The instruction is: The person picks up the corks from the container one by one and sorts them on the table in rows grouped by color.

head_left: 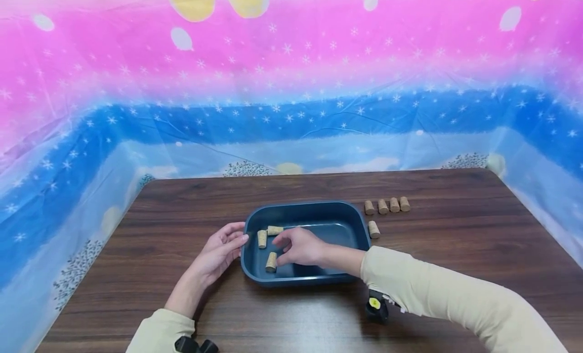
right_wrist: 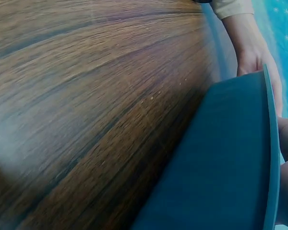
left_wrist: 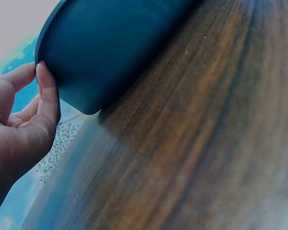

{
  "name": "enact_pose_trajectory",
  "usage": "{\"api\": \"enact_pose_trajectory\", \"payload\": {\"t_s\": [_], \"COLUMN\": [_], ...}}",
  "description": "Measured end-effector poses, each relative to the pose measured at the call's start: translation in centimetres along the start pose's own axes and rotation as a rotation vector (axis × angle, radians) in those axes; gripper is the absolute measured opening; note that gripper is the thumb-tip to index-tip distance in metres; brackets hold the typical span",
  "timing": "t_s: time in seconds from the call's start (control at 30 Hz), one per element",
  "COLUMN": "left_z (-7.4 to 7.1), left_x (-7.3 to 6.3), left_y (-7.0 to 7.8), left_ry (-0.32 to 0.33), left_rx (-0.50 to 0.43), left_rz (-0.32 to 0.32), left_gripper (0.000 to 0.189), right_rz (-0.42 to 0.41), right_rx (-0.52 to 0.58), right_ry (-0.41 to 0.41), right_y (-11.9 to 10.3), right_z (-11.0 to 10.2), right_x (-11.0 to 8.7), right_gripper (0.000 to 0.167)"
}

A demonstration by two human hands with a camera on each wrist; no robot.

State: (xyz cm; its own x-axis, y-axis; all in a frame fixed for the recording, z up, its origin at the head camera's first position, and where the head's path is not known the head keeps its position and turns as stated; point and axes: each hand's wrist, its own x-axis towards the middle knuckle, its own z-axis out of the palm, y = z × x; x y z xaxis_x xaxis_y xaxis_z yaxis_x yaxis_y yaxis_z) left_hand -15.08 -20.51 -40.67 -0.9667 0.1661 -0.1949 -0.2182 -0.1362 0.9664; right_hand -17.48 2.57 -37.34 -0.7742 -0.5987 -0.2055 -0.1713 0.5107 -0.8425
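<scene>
My left hand [head_left: 222, 254] is pinching the tray [head_left: 300, 280] at its left rim. My right hand [head_left: 301, 248] is hovering inside it, thumb and fingers parted, right beside the nearest cork [head_left: 271, 262]; I can't tell if they're touching. Two more corks [head_left: 275, 230] are resting behind. Four corks [head_left: 394, 205] and a fifth [head_left: 374, 230] are sitting right of the tray. I'm probably placing or picking up corks singly; the next move is calling for either a pinch or a clean lift away.
</scene>
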Motion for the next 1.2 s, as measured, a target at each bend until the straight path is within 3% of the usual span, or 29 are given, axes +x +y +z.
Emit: {"api": "enact_pose_trajectory", "payload": {"t_s": [0.27, 0.6, 1.2], "left_z": [-0.1, 0.0, 0.0], "left_x": [0.0, 0.0, 0.1], "left_y": [-0.1, -0.1, -0.2], "left_ry": [-0.011, 0.001, -0.003], "left_rx": [-0.005, -0.010, -0.014], "left_rz": [-0.005, -0.008, 0.010], "left_gripper": [0.047, 0.046, 0.044], "right_rz": [0.070, 0.077, 0.096], "right_rx": [0.014, -0.038, 0.126], "right_ry": [0.007, 0.092, 0.010], "right_y": [0.1, -0.1, 0.9], "right_z": [1.3, 2.1, -0.8], "right_x": [0.5, 0.8, -0.3], "right_gripper": [0.041, 0.033, 0.034]}}
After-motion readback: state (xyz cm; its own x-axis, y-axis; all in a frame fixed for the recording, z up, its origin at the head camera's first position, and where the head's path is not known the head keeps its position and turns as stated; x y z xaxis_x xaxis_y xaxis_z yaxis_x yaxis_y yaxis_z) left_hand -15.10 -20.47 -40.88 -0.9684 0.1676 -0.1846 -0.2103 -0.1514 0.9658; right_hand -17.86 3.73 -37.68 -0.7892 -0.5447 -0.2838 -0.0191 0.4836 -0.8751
